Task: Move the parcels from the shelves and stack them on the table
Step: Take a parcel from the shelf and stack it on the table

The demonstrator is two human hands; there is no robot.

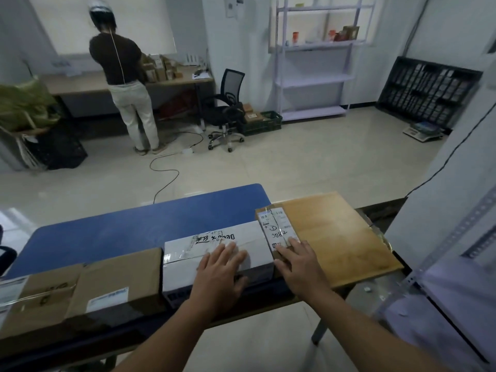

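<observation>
A blue table (112,234) stands in front of me with parcels in a row along its near edge. My left hand (222,272) rests flat, fingers straight, on a white parcel (188,253) with handwriting on top. My right hand (299,264) lies flat on a wide brown parcel (338,237) at the table's right end, its fingertips on the white shipping label (276,226). Left of the white parcel sit a brown carton (118,277) and another brown carton (40,296) with labels.
A grey shelf frame (456,264) stands close at my right. Across the room a person (123,84) faces a desk with small boxes, beside an office chair (228,108), a green crate (263,122), a white shelf unit (314,76) and a floor cable (166,173).
</observation>
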